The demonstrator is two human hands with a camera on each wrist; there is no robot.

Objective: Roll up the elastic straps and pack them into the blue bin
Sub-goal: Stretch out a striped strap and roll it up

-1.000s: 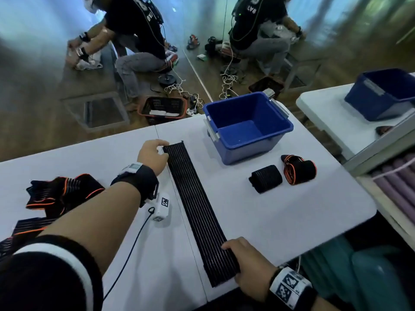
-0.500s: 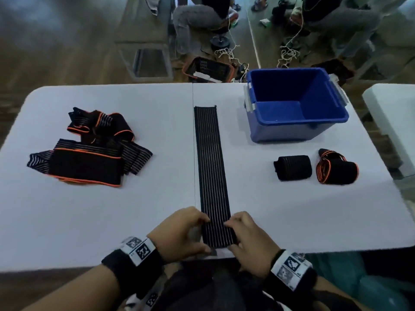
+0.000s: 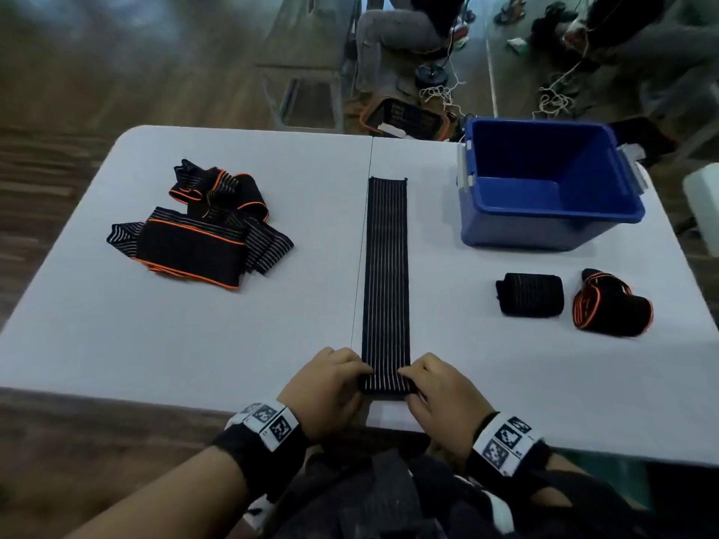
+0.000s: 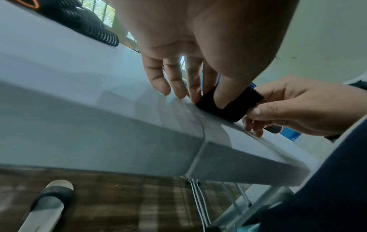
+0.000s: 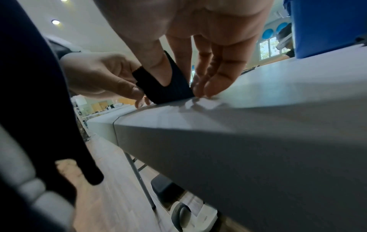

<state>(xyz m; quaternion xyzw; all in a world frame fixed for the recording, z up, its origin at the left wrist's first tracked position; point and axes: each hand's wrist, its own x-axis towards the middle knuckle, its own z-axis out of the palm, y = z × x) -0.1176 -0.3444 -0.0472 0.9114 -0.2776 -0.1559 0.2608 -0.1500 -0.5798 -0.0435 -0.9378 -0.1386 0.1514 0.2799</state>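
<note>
Head view: we see our left hand (image 3: 325, 387) and right hand (image 3: 439, 394) pinching the striped strap's (image 3: 385, 266) folded end at six o'clock; wristband markers carry no readable writing.

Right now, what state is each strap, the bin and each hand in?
striped strap: flat on table, near end folded over
left hand: pinches strap's near end
right hand: pinches strap's near end
black roll: rolled, on table
orange-edged roll: rolled, on table
strap pile: unrolled
blue bin: empty

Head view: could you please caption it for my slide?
Both hands start rolling the flat striped strap at the table's near edge.
</note>
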